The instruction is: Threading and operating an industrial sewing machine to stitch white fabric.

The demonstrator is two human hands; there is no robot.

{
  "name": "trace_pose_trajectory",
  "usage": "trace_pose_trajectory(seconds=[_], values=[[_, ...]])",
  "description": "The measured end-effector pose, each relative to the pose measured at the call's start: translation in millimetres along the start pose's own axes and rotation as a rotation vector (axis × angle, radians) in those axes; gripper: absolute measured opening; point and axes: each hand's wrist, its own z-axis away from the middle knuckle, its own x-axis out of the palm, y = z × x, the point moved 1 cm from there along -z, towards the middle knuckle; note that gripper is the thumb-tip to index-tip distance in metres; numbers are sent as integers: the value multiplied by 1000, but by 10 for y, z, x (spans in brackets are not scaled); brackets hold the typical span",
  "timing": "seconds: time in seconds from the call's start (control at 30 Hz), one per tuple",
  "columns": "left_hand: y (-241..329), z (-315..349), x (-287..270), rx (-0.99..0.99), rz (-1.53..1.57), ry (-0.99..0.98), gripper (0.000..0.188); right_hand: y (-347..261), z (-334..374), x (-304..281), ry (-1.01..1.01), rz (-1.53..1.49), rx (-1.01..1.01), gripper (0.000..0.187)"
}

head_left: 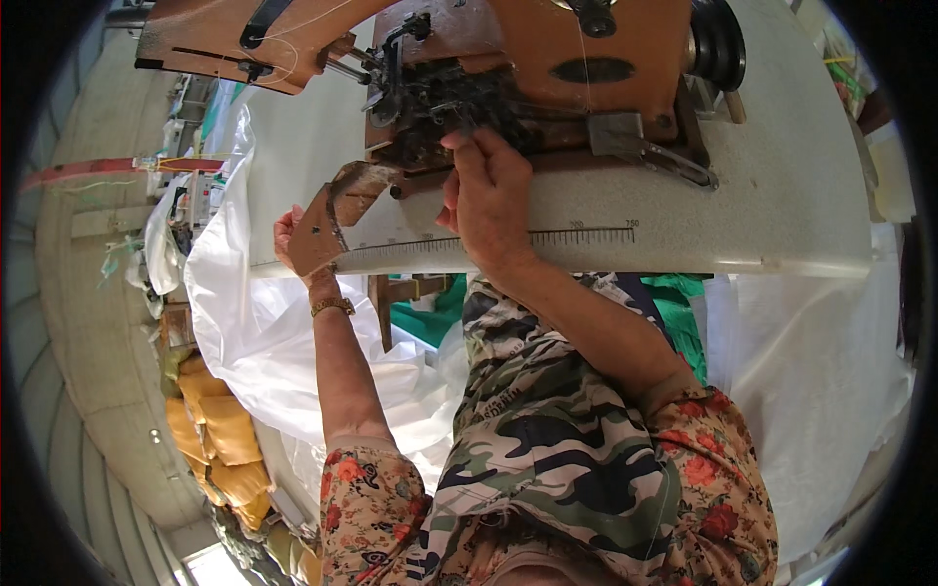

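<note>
A brown industrial sewing machine [430, 39] stands on a pale work table [782, 186]. Its front lower part is uncovered, showing a dark, greasy-looking mechanism [459, 93]. At the table's front left edge, my left hand [286, 236] grips a brown cover plate [315, 232], which hides most of the palm. The plate's upper end reaches close to the machine's base. My right hand [491, 195] is at the uncovered mechanism, thumb and forefinger drawn together against the dark parts. Whatever lies between those fingertips is too small or hidden to name.
A printed ruler scale [586, 236] runs along the table's front edge. White sheeting [254, 322] hangs at the left, with more white material [801, 361] at the right. A black handwheel [718, 44] juts from the machine's right end. Orange-yellow bundles [220, 430] lie farther left.
</note>
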Motion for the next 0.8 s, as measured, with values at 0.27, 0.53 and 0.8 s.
trace_pose_trajectory(seconds=[0.27,0.53,0.8], values=[[-13,10,-8,37,6,6,25,-4,-12,15,-4,-25,8,17],[35,12,7,-23,45,13,24,-31,-2,5,-33,-27,11,18],[-10,-2,-2,4,-3,0,24,5,-26,4,-24,-42,-18,17]])
